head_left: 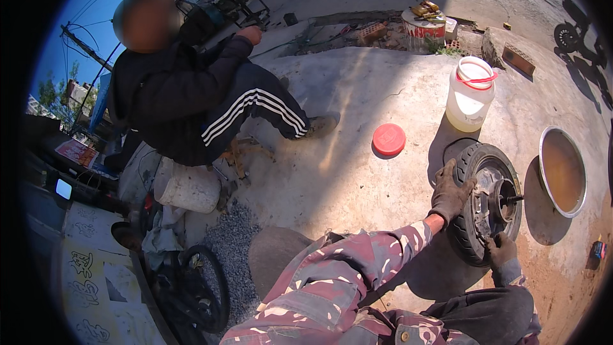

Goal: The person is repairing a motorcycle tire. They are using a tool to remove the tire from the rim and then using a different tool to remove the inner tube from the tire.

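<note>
From far off, I look down through the head camera at the wheel (488, 204), which seems to stand on its edge by the person's right side, between the big white jug (471, 99) and the legs. The left hand (452, 190) is clamped over the tyre (465, 239), fingers on top and thumb on the side. The right hand (502, 249) is curled at the low edge, touching the wheel, but I can't tell how tight it squeezes. Both wear brown gloves.

I think the wheel could tip or roll if one hand slips, because it is round and only the hands seem to steady it. A roll to the right could knock the basin (542, 167) and spill its brown water. A bump the other way, up toward the jug, could push that over. The jug has no lid on, so the pale yellow stuff low inside could splash out. A thumb could get pinched between the rubber and the metal.

The tyre is black rubber with grooves cut in it. The middle is dull, hard metal, with a thin rod (513, 199) poking out. The jug looks like cloudy plastic with a red handle. The red lid (389, 139) is flat and round. The basin is shiny and round. The ground (357, 198) is hard, rough and dusty.
</note>
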### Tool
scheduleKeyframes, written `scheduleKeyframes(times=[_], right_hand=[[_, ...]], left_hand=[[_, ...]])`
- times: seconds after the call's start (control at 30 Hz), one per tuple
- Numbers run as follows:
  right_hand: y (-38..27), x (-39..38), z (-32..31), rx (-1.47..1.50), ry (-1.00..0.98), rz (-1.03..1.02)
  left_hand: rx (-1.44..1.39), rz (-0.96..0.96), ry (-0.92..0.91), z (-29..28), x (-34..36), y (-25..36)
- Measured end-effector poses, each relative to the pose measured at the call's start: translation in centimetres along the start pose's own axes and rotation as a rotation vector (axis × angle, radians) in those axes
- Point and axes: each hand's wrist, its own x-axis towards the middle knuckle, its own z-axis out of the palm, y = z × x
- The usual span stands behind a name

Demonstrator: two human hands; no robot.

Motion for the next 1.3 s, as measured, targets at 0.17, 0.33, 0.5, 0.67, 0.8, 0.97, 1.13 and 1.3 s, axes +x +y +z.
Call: scheduleKeyframes(times=[0.17, 0.33, 0.5, 0.67, 0.8, 0.97, 1.13, 1.3], right_hand=[[-0.2, -0.1, -0.1, 0.007, -0.01, 0.02], [-0.2, -0.2, 0.0, 0.02, -0.008, 0.039], [-0.1, -0.3, 0.1, 0.022, 0.013, 0.009], [-0.5, -0.4, 0.2, -0.012, 0.058, -0.002], [-0.9, -0.5, 0.1, -0.02, 0.078, 0.009], [-1.1, -0.4, -0.1, -0.016, 0.037, 0.04], [-1.2, -0.2, -0.3, 0.006, 0.004, 0.06], [-1.3, -0.3, -0.1, 0.017, 0.017, 0.048]], left_hand=[[0.008, 0.025, 0.031, 0.4, 0.3, -0.5], [0.006, 0.015, 0.035, 0.7, 0.4, -0.9], [0.007, 0.03, 0.041, 0.8, 0.6, -1.2], [0.02, 0.065, 0.051, 0.8, 0.7, -1.3], [0.019, 0.037, 0.052, 0.9, 0.7, -1.3], [0.014, 0.043, 0.034, 0.6, 0.5, -0.9], [0.008, 0.0, 0.018, 0.2, 0.1, -0.4], [0.018, 0.037, 0.013, 0.2, 0.3, -0.6]])
